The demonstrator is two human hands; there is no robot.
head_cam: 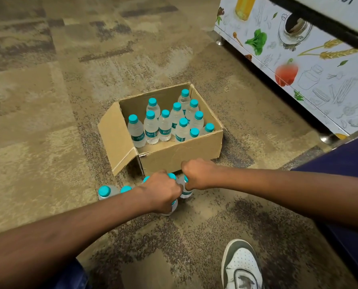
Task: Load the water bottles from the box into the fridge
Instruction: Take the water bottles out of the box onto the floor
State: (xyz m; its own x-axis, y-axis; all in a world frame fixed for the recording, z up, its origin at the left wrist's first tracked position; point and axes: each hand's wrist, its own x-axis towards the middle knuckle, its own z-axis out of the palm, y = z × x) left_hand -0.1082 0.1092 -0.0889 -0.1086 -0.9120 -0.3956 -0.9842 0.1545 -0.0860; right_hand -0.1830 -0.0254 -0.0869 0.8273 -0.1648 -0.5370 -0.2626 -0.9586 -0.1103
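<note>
The left hand and right hand each grip upright clear plastic water bottles with teal caps on the carpet, just short of the brown cardboard box. The white picture-printed cabinet, probably the fridge, stands beyond the right hand.

Only brand I can make out is "Bisleri", printed in white on the teal band of the water bottles standing in the cardboard box. Way up right of the box, a white sign has black letters, but they're cut off and not readable.
</note>
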